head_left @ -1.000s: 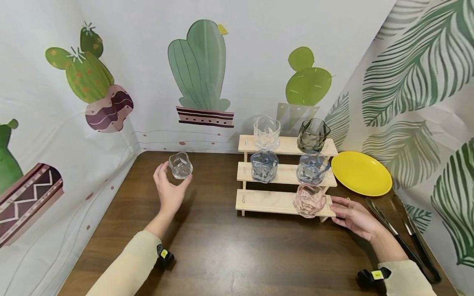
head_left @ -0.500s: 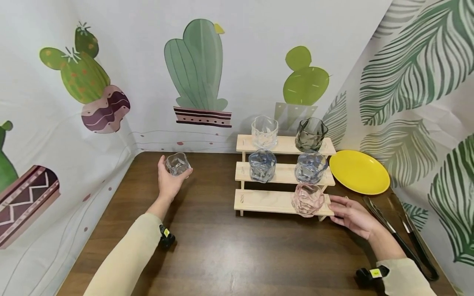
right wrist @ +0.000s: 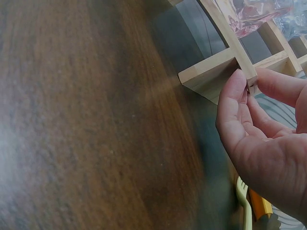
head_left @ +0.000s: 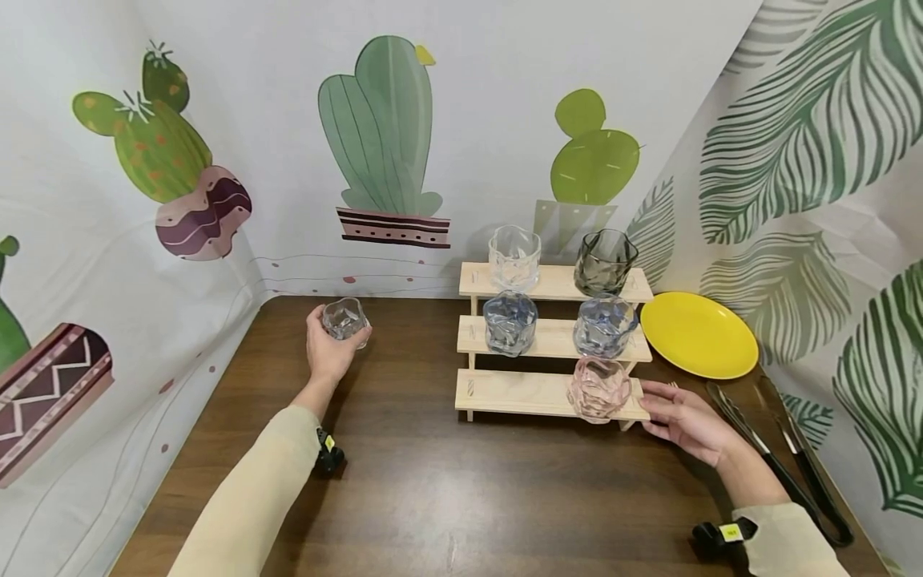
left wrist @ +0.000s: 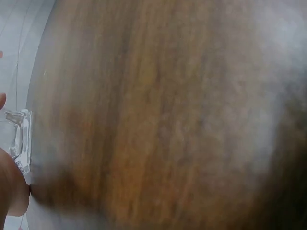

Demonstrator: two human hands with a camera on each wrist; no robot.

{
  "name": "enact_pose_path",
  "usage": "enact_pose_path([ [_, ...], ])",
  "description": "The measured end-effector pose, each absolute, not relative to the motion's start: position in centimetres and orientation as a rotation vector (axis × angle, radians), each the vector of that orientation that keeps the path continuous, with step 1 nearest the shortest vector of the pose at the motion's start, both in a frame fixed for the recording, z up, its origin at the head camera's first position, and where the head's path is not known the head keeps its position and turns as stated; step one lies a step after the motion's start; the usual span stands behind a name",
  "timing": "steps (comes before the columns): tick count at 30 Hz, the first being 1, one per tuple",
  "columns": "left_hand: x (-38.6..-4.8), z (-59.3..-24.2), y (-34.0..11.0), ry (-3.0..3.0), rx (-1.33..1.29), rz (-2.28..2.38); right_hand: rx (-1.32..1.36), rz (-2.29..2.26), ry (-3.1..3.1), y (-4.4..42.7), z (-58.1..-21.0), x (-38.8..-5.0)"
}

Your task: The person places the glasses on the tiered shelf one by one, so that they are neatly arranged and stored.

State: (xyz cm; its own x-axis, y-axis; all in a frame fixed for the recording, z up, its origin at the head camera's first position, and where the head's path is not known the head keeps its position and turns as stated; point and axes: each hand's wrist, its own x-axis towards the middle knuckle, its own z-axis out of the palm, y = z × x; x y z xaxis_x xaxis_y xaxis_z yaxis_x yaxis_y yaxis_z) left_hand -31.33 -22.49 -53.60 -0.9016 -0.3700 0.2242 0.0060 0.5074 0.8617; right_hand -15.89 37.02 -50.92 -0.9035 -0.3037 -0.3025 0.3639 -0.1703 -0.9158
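Toward the back left of the table, my left hand (head_left: 330, 349) grips a clear glass (head_left: 344, 318), thumb on its near right side and fingers on its left. Only part of that glass (left wrist: 20, 139) shows at the edge of the left wrist view; whether it touches the table I cannot tell. My right hand (head_left: 688, 423) pinches the right end of the lowest board of a three-step wooden rack (head_left: 515, 393). Close to those fingers, a pink glass (head_left: 600, 390) stands on this board. Two blue glasses (head_left: 510, 323) occupy the middle step. On top are another clear glass (head_left: 515, 258) and a dark grey glass (head_left: 606, 262).
A yellow plate (head_left: 699, 335) lies right of the rack. Black-handled tongs (head_left: 782, 469) lie along the table's right side, beside my right forearm. The right wrist view shows a fork (right wrist: 243, 201) below my hand. Printed cloth walls (head_left: 288, 160) border the table's back and sides.
My left hand has closed in around the clear glass, which now sits deeper between thumb and fingers. The right hand stays at the rack's end. The head view has shifted slightly.
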Motion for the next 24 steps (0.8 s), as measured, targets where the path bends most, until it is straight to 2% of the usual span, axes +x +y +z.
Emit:
enact_pose_path([
  [24, -31.29, -53.77, -22.24, -2.274, 0.353, -1.380, 0.064, -2.119, 1.648, 37.14, -51.01, -15.94],
])
